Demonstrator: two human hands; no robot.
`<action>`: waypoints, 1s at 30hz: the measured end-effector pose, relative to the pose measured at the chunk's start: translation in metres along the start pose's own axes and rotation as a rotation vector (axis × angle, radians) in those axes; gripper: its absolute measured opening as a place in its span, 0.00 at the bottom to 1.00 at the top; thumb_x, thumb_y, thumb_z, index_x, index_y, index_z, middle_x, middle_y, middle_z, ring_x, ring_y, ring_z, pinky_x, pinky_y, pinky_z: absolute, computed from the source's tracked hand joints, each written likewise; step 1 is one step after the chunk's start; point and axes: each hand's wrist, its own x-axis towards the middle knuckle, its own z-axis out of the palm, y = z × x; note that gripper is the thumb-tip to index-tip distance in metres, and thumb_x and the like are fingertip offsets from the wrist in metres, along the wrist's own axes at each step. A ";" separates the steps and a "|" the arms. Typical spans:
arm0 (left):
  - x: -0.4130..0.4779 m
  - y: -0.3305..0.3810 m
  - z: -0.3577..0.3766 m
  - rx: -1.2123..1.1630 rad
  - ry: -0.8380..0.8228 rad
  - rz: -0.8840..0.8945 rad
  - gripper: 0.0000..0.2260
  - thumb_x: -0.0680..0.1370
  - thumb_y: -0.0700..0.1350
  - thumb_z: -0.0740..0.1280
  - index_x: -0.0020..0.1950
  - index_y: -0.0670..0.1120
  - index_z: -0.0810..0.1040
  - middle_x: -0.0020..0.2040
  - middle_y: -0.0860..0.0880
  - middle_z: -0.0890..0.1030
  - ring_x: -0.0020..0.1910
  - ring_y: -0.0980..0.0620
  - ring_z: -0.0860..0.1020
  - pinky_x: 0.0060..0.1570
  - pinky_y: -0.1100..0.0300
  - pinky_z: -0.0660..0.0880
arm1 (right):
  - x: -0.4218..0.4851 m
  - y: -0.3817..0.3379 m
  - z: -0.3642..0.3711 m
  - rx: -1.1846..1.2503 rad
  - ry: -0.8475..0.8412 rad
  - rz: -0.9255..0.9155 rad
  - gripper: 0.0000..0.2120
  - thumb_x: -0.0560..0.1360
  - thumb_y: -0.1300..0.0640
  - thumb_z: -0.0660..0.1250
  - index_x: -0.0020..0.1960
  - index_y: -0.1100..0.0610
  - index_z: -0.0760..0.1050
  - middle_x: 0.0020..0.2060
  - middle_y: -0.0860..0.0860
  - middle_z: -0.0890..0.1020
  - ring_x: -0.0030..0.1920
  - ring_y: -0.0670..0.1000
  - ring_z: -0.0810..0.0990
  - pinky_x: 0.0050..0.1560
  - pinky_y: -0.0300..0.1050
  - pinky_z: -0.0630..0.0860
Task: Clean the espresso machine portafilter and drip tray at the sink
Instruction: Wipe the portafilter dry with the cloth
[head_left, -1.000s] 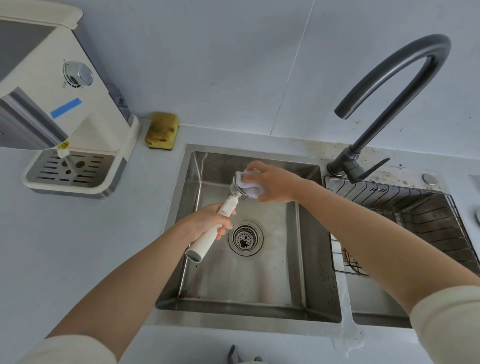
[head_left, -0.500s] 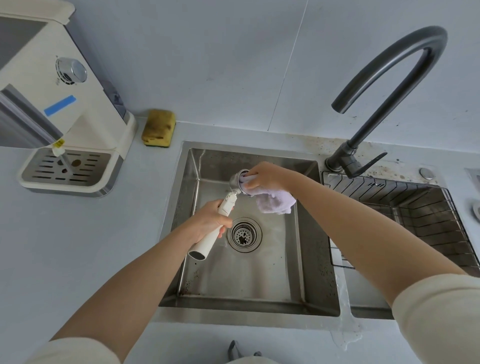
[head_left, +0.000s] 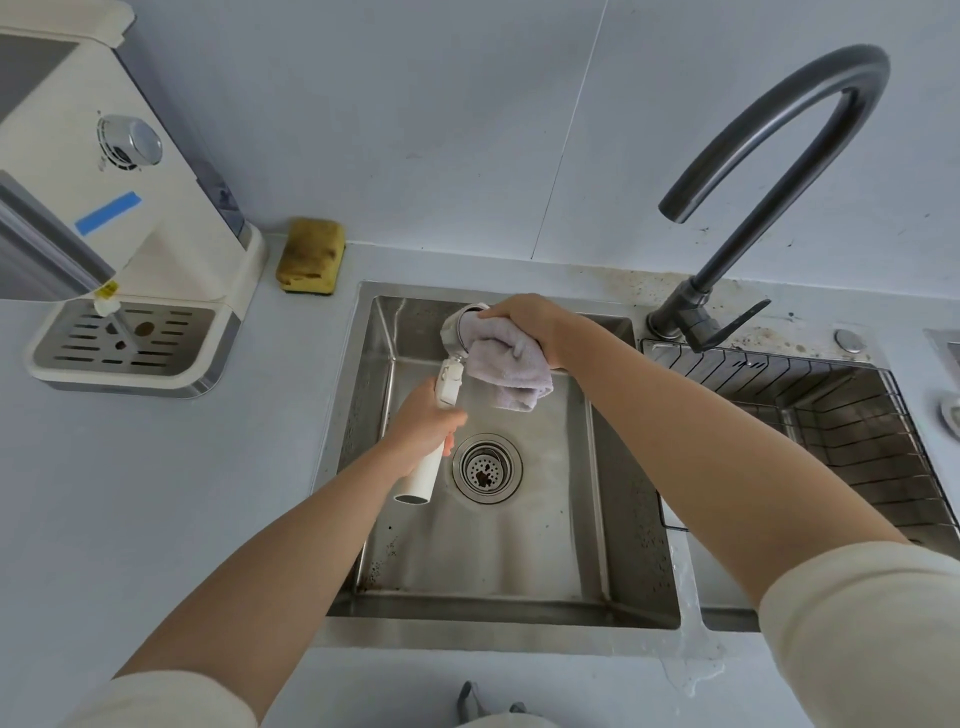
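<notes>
While white-handled steel portafilter (head_left: 422, 475) is gripped by L hand (head_left: 423, 426) & lilac terry cloth (head_left: 506, 364) by R hand (head_left: 519, 317), it could be dropped if twisted hard.

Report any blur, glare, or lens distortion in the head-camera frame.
Head view: light is soft and even, with no hard shadows; the floor of the sink shows a dull sheen, not blown-out glare. Head view: wide-angle warping slants the espresso machine and the wall seams near the edges. Head view: slight motion blur on the fingers of the left hand gripping the portafilter; the cloth and right hand look sharp.
</notes>
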 end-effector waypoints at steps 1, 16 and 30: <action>0.001 0.002 -0.002 0.011 0.005 0.006 0.09 0.72 0.33 0.62 0.44 0.45 0.66 0.29 0.47 0.70 0.15 0.58 0.68 0.23 0.64 0.67 | 0.002 0.000 0.001 0.001 0.031 -0.036 0.13 0.79 0.58 0.58 0.39 0.62 0.74 0.35 0.55 0.79 0.37 0.49 0.78 0.39 0.40 0.75; 0.000 -0.006 0.000 -0.006 -0.003 -0.005 0.09 0.72 0.32 0.62 0.46 0.44 0.66 0.29 0.46 0.71 0.15 0.57 0.68 0.22 0.64 0.66 | 0.013 -0.001 0.004 -1.051 0.169 -0.209 0.07 0.77 0.60 0.57 0.41 0.58 0.68 0.30 0.49 0.65 0.40 0.52 0.67 0.30 0.32 0.59; 0.011 0.004 -0.010 -0.110 0.025 -0.022 0.11 0.73 0.32 0.61 0.40 0.48 0.66 0.30 0.46 0.69 0.15 0.59 0.67 0.19 0.68 0.65 | 0.021 0.020 -0.031 0.163 -0.197 -0.060 0.14 0.77 0.53 0.58 0.49 0.63 0.76 0.40 0.57 0.82 0.41 0.52 0.81 0.47 0.41 0.77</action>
